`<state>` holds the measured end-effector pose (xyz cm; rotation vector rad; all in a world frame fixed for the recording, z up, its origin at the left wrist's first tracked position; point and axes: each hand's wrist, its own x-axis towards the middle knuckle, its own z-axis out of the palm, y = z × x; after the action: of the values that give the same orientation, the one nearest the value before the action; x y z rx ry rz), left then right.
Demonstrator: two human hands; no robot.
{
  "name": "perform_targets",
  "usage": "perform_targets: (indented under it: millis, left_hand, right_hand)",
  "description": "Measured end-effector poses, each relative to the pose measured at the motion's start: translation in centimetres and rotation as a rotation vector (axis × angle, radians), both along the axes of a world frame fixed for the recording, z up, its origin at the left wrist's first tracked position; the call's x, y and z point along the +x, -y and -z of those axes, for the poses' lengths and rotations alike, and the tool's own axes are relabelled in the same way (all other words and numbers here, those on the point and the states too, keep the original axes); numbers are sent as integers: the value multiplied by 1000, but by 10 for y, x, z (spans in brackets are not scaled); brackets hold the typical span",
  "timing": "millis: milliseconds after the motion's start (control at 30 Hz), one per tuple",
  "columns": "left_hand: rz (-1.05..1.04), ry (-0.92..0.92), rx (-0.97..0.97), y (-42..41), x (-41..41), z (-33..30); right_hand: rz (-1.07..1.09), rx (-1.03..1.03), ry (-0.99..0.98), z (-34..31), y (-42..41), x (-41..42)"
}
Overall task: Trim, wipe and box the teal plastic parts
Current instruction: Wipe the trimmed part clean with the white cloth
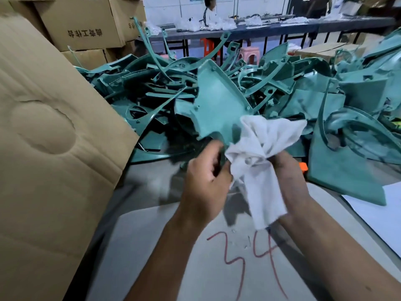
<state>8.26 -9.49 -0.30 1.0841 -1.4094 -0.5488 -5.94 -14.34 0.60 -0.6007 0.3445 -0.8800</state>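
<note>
At the left edge of the worktop (143, 246) a large brown cardboard flap (50, 148) leans in, with more stacked cartons (82, 25) behind it at the far left corner. A big tangled pile of teal plastic parts (152, 90) covers the far half of the worktop from left to right. In the middle, just above the near edge of that pile, my left hand (204, 181) has its fingers curled round the lower end of one teal part (217, 105), a broad curved panel held upright with its inner side facing me. Just to the right, my right hand (288, 172) clutches a bunched white cloth (262, 161), which touches the panel's lower right corner and hangs down over my wrist. Under my forearms lies a white sheet (195, 268) marked "34" in red. A small orange object (303, 166) peeks out beside my right hand; I cannot tell what it is. A flat teal panel (347, 179) rests toward the right edge, near another white sheet (382, 211)
</note>
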Motion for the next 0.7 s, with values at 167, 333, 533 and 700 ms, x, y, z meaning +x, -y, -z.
perform_targets:
  millis: [167, 333, 533, 700]
  left_hand:
    - [-66, 176, 4, 3, 3, 8]
    - [-20, 177, 44, 6, 11, 5]
    - [56, 315, 95, 3, 5, 2]
    - [170, 349, 126, -2, -1, -3]
  right_hand:
    - [27, -253, -315, -3, -8, 10]
    - [144, -275, -297, 3, -6, 9]
    - [309, 34, -227, 6, 20, -9]
    - [577, 148, -209, 10, 42, -27]
